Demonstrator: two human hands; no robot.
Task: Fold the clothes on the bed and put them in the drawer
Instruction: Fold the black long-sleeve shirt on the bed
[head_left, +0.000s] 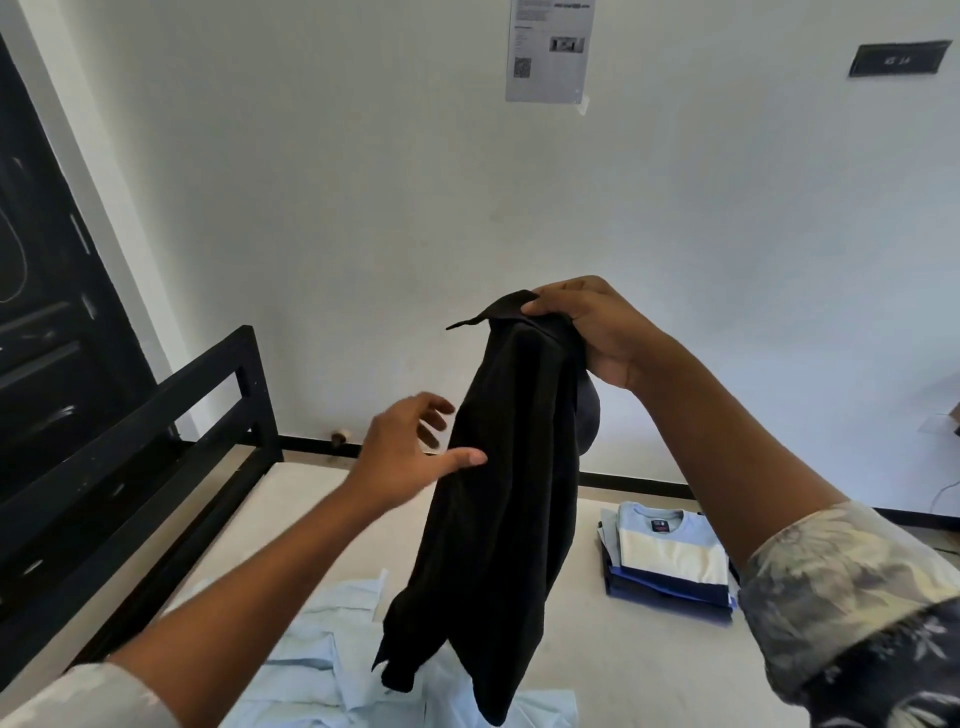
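Right hand (597, 332): grips black shirt (498, 493) by collar, above mattress (623, 649).
Left hand (410, 447): fingers spread, thumb against the shirt.
Near edge: unfolded light blue shirt (322, 649).
Right edge: folded stack (670, 561).

The right hand (592, 332) was raised, its fingers curled over the top of a black fabric garment (498, 467), gripping it. The left hand (410, 447) was extended lower down, fingers spread, thumb laid against the cloth.
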